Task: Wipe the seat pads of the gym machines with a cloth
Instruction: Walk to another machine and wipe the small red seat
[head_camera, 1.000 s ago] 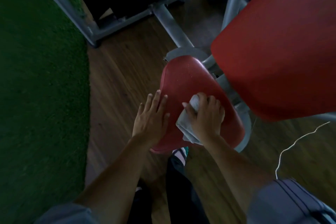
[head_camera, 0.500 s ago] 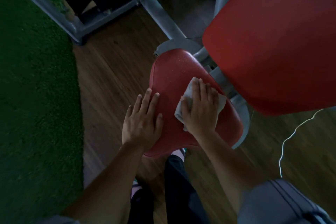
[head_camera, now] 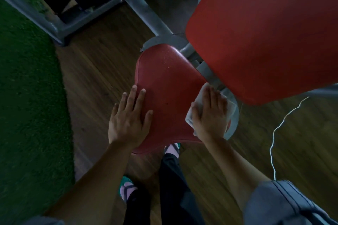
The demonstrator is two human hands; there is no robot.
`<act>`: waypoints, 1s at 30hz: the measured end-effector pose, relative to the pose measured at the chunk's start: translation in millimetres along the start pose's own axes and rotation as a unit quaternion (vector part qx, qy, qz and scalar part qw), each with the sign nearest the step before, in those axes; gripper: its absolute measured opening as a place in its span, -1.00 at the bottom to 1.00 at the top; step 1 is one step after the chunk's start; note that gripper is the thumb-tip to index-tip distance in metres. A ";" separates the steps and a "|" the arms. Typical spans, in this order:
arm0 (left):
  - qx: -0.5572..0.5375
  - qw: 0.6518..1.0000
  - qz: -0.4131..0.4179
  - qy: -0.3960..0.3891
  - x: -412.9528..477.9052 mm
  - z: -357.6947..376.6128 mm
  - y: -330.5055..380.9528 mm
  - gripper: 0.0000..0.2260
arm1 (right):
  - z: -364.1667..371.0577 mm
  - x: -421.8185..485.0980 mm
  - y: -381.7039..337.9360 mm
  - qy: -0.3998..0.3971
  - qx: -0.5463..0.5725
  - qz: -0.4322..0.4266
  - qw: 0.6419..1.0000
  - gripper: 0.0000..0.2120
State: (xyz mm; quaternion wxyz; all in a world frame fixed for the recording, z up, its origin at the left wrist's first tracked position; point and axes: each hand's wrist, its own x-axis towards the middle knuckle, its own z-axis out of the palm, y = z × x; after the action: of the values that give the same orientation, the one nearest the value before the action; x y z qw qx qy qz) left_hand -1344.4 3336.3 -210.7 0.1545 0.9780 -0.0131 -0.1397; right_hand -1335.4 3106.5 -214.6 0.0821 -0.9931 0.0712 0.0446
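Cloth (head_camera: 201,93): centre-right, on seat pad (head_camera: 164,82) right edge; looks limp and light.
Right hand (head_camera: 210,113): fingers straight, pressing cloth flat.
Left hand (head_camera: 129,118): spread flat on seat pad.
Hold: I'd pin it by palm; vinyl probably slick.

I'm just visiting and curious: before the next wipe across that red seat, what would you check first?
1. Cloth pressed flat under the right hand: ok.
2. Left hand resting flat on the seat pad near its left edge: ok.
3. Far end of the seat pad clean: not ok, pale specks show there.
4. Clearance under the back pad: cannot tell.
5. White cord clear of both hands: ok.
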 end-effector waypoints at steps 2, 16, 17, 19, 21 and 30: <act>0.001 1.000 -0.001 -0.002 -1.0 -0.8 0.1 -0.43 | -1.7 -14.4 1.6 -0.030 0.001 -0.093 0.995 -0.40; -0.009 1.000 -0.002 0.004 -1.5 -4.3 1.0 -0.45 | -4.7 59.3 -26.3 -0.068 -0.027 -0.213 0.974 -0.41; -0.010 1.000 -0.003 -0.001 -2.2 -5.0 1.6 -0.45 | -7.0 51.9 -22.7 -0.084 -0.023 -0.238 0.967 -0.41; -0.016 1.000 -0.011 -0.004 -2.4 -7.1 2.1 -0.45 | -10.5 35.3 -12.5 -0.114 -0.013 -0.280 0.953 -0.39; -0.019 1.000 -0.014 -0.006 -2.1 -7.8 3.2 -0.45 | -10.7 36.1 -6.5 -0.115 -0.003 -0.281 0.953 -0.38; -0.003 1.000 -0.027 -0.006 -1.4 -4.3 2.3 -0.41 | 10.0 130.9 -71.0 -0.077 -0.059 -0.306 0.947 -0.40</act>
State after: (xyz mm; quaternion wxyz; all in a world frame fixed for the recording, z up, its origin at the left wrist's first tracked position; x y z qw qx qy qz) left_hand -1344.5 3335.5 -205.8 0.1538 0.9766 0.0133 -0.1494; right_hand -1196.5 3160.0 -226.5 0.0387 -0.9636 -0.2458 0.0977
